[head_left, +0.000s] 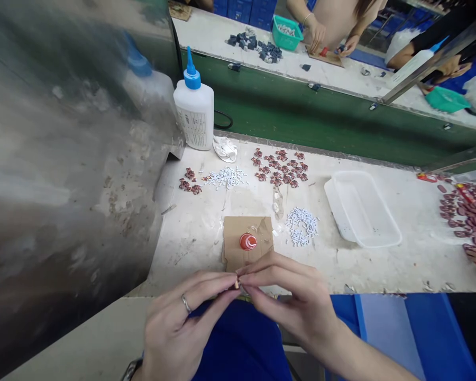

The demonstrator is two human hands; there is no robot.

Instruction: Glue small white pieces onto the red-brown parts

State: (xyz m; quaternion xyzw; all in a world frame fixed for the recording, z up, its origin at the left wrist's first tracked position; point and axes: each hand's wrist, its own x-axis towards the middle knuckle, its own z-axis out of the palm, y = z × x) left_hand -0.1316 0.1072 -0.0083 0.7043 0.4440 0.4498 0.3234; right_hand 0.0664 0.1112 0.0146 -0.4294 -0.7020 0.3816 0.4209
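Observation:
My left hand (182, 317) and my right hand (291, 291) meet at the table's front edge, fingertips pinched together around a tiny part (237, 284). Only a small orange-tan bit of it shows, so I cannot name its kind. Just beyond my fingers lies a piece of cardboard (232, 254) bearing a small red cap (246, 241) with whitish stuff in it. Small pale blue-white pieces (301, 226) form a pile to the right, and a second pale pile (227, 178) lies farther back. Small brown-red figures (281, 168) are grouped at the back, with several more brown-red figures (190, 182) at left.
A white squeeze bottle (196, 116) with a blue nozzle stands back left, beside a crumpled white tissue (225, 149). A metal wall (75, 159) bounds the left. At right are a translucent plastic tray (363, 209) and reddish-brown parts (472, 209). Across the green partition (281, 90), other people work.

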